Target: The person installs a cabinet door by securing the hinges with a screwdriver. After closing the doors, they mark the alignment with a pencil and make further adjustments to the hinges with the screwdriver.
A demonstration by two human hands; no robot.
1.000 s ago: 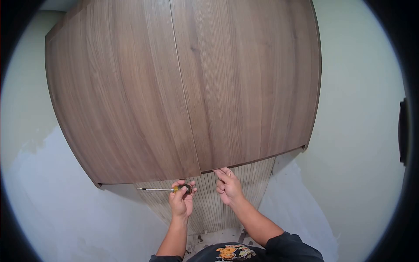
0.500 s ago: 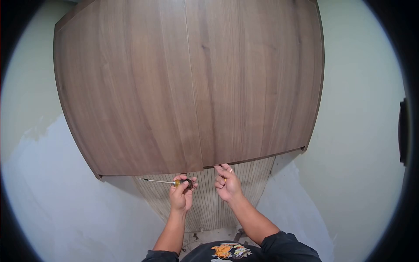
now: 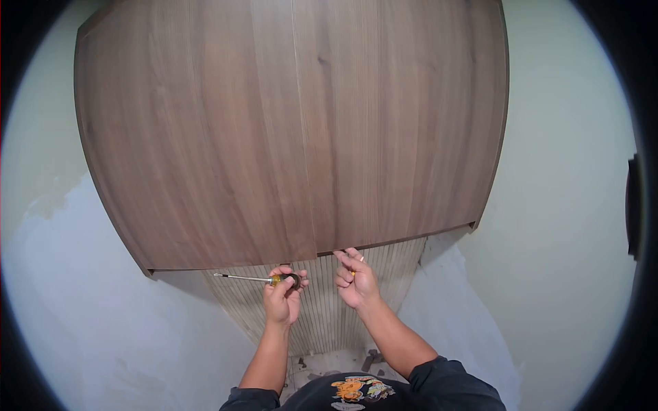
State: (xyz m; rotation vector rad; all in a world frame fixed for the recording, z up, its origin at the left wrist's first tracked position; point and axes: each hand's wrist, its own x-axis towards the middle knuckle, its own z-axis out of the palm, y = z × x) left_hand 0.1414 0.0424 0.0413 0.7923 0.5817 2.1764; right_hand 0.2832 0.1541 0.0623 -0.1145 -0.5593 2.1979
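Note:
A wide wood-grain cabinet with two doors fills the upper view, and a thin vertical seam parts the left door (image 3: 199, 137) from the right door (image 3: 404, 137). Just under the left door's lower edge is my left hand (image 3: 279, 305), closed around a screwdriver (image 3: 250, 278) with a yellow-and-black handle. Its shaft points left, almost level. My right hand (image 3: 358, 284) reaches up to the right door's bottom edge near the seam, fingertips curled at that edge and partly hidden by it. A small yellow spot shows among its bent fingers.
Below the cabinet, a ribbed light panel (image 3: 322, 322) covers the wall behind my hands. White-patched pale walls (image 3: 562, 205) stand on both sides. A dark object (image 3: 632, 205) sits at the far right. Bits of debris lie on the floor (image 3: 329, 362).
The cabinet's lower edge sits slightly higher in view. Both hands keep nearly the same positions, the screwdriver a touch further left and up.

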